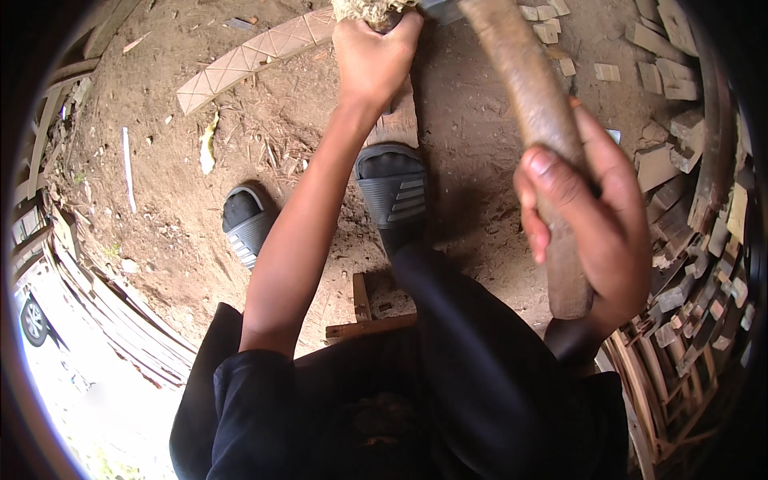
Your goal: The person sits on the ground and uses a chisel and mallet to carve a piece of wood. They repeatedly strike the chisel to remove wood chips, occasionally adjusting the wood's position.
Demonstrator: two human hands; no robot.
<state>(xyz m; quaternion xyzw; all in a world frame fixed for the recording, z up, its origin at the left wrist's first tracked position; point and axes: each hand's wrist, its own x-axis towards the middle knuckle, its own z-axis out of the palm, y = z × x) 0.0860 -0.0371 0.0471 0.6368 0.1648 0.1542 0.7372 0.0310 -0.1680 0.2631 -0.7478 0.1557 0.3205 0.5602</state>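
At the top middle, my left hand [376, 68] is closed round a tool with a pale, frayed, fibrous end [374, 11]; its lower part is hidden by the fist. My right hand [596, 208] grips a thick, worn wooden handle [532, 96] that slants up and left. The upper end of that handle runs out of view, near a grey-blue metal piece [442, 11]. Left of my left fist lies a curved wooden board [256, 66] scored with a triangle pattern. Below the fist, a flat wooden piece [398, 126] reaches my sandalled right foot [392, 188].
My left foot [250, 224] in a dark sandal rests on the dirt ground. Wood offcuts [680, 80] are heaped along the right side. Curved wood strips [120, 320] lie at the lower left, near a vehicle wheel [34, 322]. A small wooden frame [364, 326] is before my lap.
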